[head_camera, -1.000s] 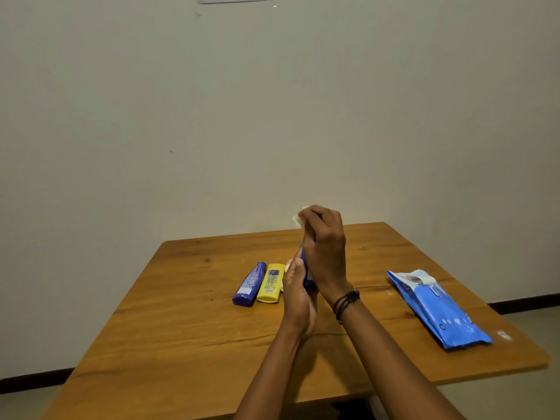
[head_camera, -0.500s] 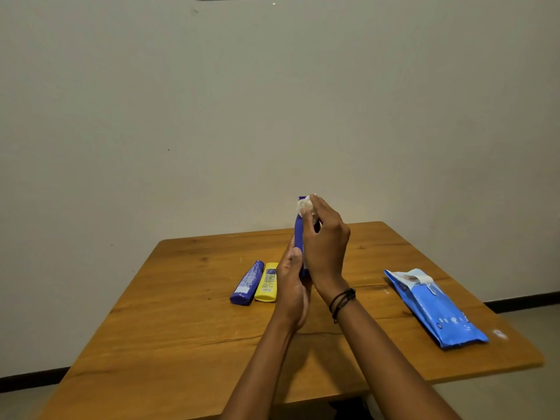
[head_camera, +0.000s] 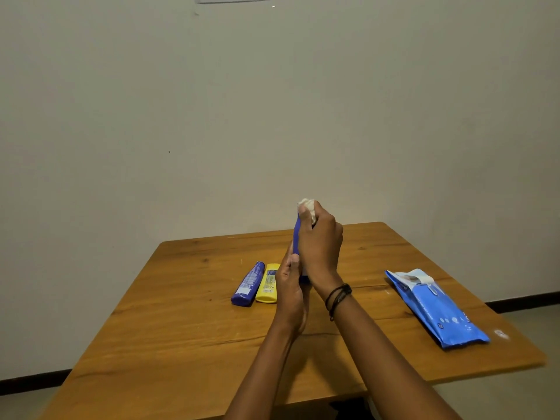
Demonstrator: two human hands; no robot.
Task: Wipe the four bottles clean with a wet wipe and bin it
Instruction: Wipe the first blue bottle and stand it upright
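Held bottle (head_camera: 297,234) upright above table (head_camera: 181,328) centre: left hand (head_camera: 291,286) grips base, right hand (head_camera: 321,244) clamps wet wipe (head_camera: 307,206) on top. Blue bottle (head_camera: 248,284), yellow bottle (head_camera: 268,283) lie on table, state indeterminate. Fourth bottle, bin unseen.

We were in a plain room, most likely someone's home: a wooden bench (head_camera: 181,328) set close to an off-white painted wall (head_camera: 272,116), dark skirting (head_camera: 30,381) running along a pale floor (head_camera: 539,328), and lying on the bench a blue bottle (head_camera: 248,283), a yellow bottle (head_camera: 268,283) and a blue pack of wet wipes (head_camera: 439,313).
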